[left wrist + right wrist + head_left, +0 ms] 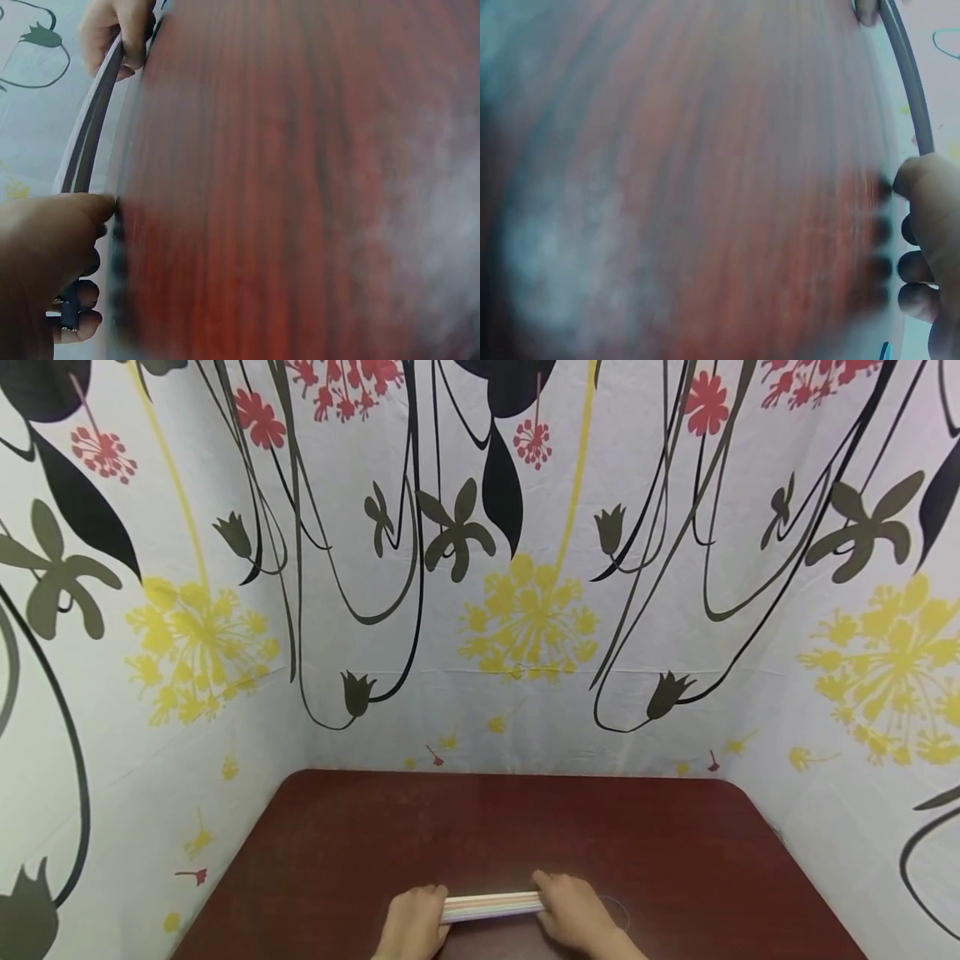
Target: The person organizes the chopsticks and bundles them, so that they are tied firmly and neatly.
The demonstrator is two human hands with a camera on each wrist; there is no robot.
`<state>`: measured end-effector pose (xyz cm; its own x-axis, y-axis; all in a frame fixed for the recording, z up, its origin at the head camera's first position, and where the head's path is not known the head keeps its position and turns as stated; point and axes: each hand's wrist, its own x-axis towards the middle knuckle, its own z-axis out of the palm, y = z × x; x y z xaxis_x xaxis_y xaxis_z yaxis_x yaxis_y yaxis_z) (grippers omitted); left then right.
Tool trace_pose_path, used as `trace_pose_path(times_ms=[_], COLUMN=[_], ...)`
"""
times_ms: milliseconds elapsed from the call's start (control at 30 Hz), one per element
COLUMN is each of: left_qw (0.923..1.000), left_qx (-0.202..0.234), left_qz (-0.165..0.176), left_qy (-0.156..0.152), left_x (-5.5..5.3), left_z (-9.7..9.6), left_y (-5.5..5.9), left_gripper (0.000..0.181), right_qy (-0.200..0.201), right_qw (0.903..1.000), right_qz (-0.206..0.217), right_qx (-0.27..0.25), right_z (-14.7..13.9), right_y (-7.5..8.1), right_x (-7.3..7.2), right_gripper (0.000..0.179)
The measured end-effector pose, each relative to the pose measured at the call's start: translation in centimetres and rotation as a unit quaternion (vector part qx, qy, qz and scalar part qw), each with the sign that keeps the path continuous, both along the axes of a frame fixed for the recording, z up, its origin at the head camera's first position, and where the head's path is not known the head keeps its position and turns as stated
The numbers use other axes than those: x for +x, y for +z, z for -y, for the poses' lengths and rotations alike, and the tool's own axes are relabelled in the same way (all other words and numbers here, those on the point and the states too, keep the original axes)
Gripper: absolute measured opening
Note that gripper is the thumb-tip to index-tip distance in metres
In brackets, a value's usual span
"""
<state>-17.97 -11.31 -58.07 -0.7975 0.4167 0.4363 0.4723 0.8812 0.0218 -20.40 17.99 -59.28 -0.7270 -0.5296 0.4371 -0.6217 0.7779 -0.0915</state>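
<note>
A slim bundle of pale strips (492, 906), striped white, peach and lilac, spans the gap between both hands just over the table's near part. My left hand (415, 918) grips its left end, thumb on the near side in the left wrist view. Its right end is held by my right hand (576, 914), fingers curled round it. From the left wrist the bundle (91, 124) looks like a narrow, slightly bowed grey band. A small dark blue piece (69, 306) shows among the left fingers; I cannot tell what it is. The ends are hidden inside the hands.
A dark red-brown wooden table (510, 827) with rounded far corners lies beneath the hands. White flower-patterned cloth (525, 727) hangs behind it and on both sides. A thin pale loop (627, 910) shows beside the right wrist.
</note>
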Motion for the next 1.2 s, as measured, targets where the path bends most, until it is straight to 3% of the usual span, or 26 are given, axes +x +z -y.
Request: trace_pose_path(times_ms=[100,400,500,600,700,767,900,1033,1133,1200], left_qw=[0.9996,0.9941,0.9946,0.9961,0.9968,0.997,0.9963,0.9938,0.993,0.9924], left_qx=[0.022,0.075,0.08,0.083,0.078,0.071,0.041,0.029,0.031,0.032], left_qz=[-0.01,-0.076,-0.065,-0.029,0.001,0.002,-0.031,-0.063,-0.071,-0.078], left_qy=[0.013,0.024,0.015,0.007,0.017,0.032,0.069,0.087,0.089,0.09], left_x=[0.0,-0.3,-0.2,0.0,0.2,0.3,0.5,0.4,0.4,0.4], left_z=[0.2,0.2,0.1,-0.2,-0.8,-1.1,-1.8,-2.6,-2.8,-2.8], left_y=[-0.1,-0.4,-0.1,0.8,2.0,2.6,3.6,3.8,3.7,3.7], left_gripper=[0.038,0.034,0.032,0.031,0.03,0.03,0.03,0.026,0.025,0.025], right_qy=[-0.018,-0.013,-0.014,-0.005,0.003,0.008,0.021,0.04,0.064,0.083], right_qw=[0.9995,0.9973,0.9965,0.9942,0.9895,0.9857,0.9798,0.9741,0.9715,0.9679], right_qz=[0.01,-0.032,-0.028,-0.033,-0.058,-0.079,-0.108,-0.128,-0.117,-0.086], right_qx=[-0.022,-0.065,-0.077,-0.102,-0.133,-0.149,-0.167,-0.182,-0.196,-0.221], right_z=[-0.2,-0.1,0.0,0.1,0.4,0.5,0.8,1.2,1.2,1.1], right_y=[0.1,0.9,1.2,1.4,1.7,1.9,2.6,3.3,3.6,3.7], right_x=[0.0,0.2,0.2,0.1,-0.1,-0.2,-0.2,-0.2,-0.3,-0.1], right_gripper=[0.031,0.045,0.047,0.047,0.047,0.047,0.047,0.042,0.04,0.038])
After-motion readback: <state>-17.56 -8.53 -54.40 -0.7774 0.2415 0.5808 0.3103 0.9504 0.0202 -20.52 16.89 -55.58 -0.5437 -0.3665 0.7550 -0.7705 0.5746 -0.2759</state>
